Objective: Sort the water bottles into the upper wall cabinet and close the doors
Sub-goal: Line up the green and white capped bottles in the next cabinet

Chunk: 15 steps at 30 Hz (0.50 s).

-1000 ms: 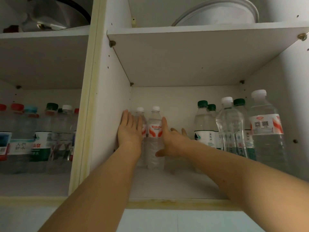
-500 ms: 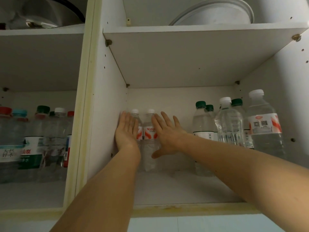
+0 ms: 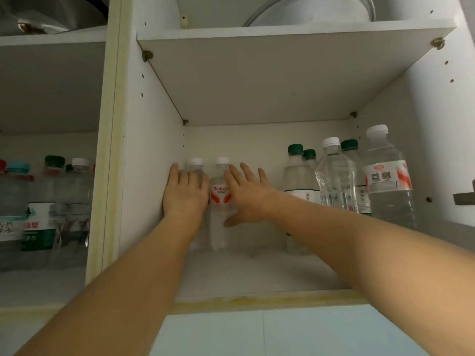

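Reaching into the right compartment of the upper wall cabinet, both hands lay flat with straight fingers, gripping nothing. Left hand pressed its palm against a white-capped bottle at the back left corner, fingers spread up the bottle, little-finger edge beside the cabinet side wall. Right hand sat just right of it, fingers splayed wide, index side touching a Watsons bottle with red-and-white label, thumb low across that bottle's body. The two bottles stood upright, side by side, between the two hands and against the back wall. Well right of the right hand stood a cluster of upright bottles: two green-capped bottles, a clear white-capped bottle, another green cap behind it, and a large white-capped bottle nearest the front. Left of the left hand, past the divider, the other compartment held more bottles. Above the hands, the upper shelf carried a white basin. Doors out of view, apart from a grey edge at far right.
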Tool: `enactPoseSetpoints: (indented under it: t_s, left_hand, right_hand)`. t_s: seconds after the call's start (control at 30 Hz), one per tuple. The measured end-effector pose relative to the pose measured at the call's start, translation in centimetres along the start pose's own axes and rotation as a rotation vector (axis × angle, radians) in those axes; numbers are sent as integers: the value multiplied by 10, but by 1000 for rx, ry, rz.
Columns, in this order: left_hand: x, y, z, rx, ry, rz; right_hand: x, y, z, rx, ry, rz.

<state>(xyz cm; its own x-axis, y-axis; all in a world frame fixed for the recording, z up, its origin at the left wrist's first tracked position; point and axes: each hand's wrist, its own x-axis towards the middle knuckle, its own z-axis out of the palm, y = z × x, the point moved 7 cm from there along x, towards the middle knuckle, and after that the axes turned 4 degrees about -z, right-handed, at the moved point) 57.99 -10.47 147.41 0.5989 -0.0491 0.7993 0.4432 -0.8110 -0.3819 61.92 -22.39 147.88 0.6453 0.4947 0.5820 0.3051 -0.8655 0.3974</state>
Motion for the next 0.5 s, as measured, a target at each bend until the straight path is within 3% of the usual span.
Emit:
enactPoseSetpoints:
  t_s: [0.1,0.23,0.37,0.5]
  left_hand:
    - [-1,-3,-10,-150,49,17]
    - [-6,-6,-27,-422,112,-10]
    - [-11,15,-63,-874,107,28]
    - [-10,56,-99,-1091,54,85]
  right_hand:
    - [-26,7,-25,71,86,-14]
    - [-72,22,-69,-33,310,-68]
    - [-115,52,-107,-38,493,37]
    - [-147,88,-123,6,566,168]
